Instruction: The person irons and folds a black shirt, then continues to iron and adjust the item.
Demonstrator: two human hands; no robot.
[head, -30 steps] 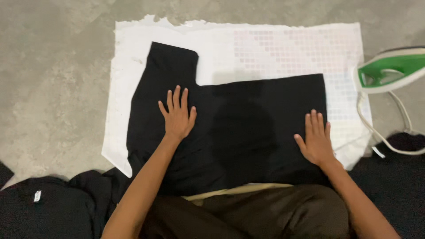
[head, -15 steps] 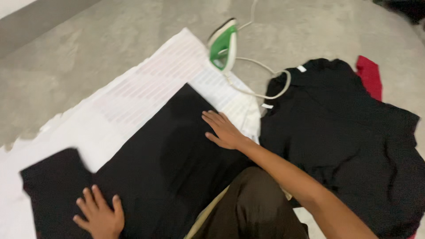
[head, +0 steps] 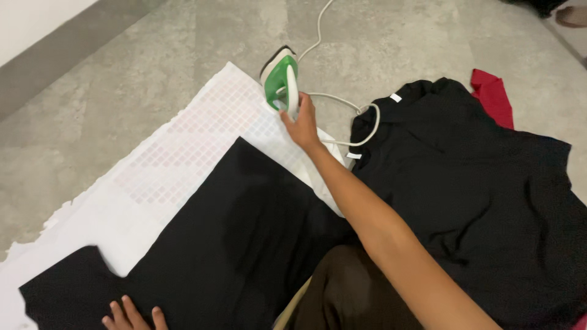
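Green and white, the iron (head: pixel 281 82) stands on its heel at the far edge of the white cloth (head: pixel 183 159), which is spread on the grey floor (head: pixel 122 79). Its white cord (head: pixel 342 104) loops back across the neighbouring heap of black clothes (head: pixel 477 183) and runs off along the floor.

Right hand (head: pixel 301 125): arm stretched forward, fingers at the iron's handle. The grip looks only partly closed, the fingertips curling onto the handle rather than wrapped fully round it (whether the thumb has closed behind cannot be told from this angle).

Left hand (head: pixel 131 313): only the fingertips show at the lower edge, lying spread and flat on the black garment (head: pixel 244 244), which is smoothed out over the cloth; they hold nothing.

Likely risks, as judged from this position: the iron, standing upright and taken at full reach by a loose grip, could tip or slip; the cord, draped over the black heap, could snag and drag those clothes or jerk the iron sideways; the left fingers rest on the very garment the hot plate would meet. A red item (head: pixel 492 101) lies beyond the heap.
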